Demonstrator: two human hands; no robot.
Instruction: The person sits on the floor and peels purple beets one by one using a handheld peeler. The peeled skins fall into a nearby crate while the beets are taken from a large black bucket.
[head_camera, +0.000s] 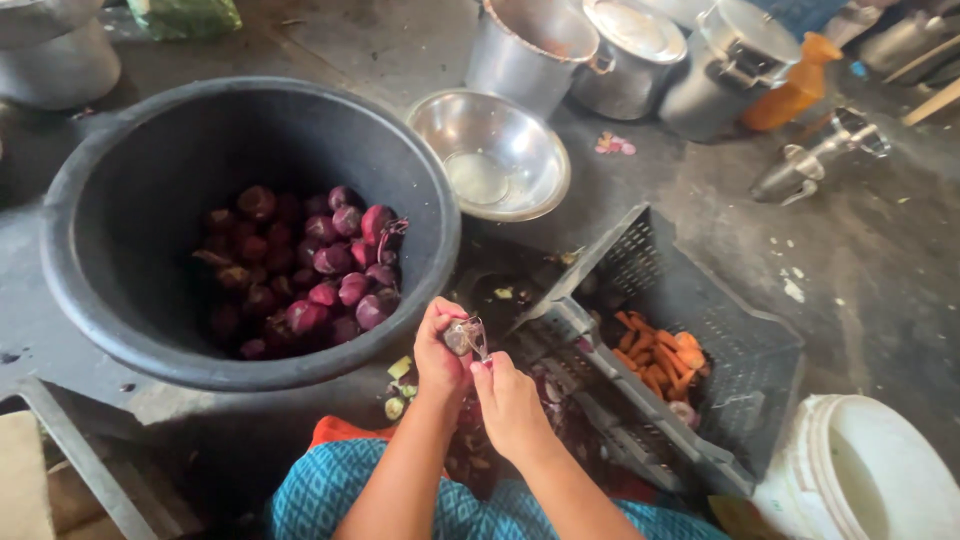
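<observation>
My left hand (438, 350) grips a small onion (458, 337) just in front of my knees. My right hand (510, 400) pinches the loose papery skin (478, 338) at the onion's side; whether it also holds a blade I cannot tell. A large black tub (110, 200) stands to the left, with several red-purple onions (320, 265) piled in its bottom. Peelings (480, 440) lie on the floor below my hands.
A tilted grey plastic crate (720, 330) at the right holds orange carrot scraps (665, 355). An empty steel bowl (490, 150) sits behind it. Metal pots (630, 50) line the back, with an orange jug (795, 90). A white bucket (860, 470) stands at the lower right.
</observation>
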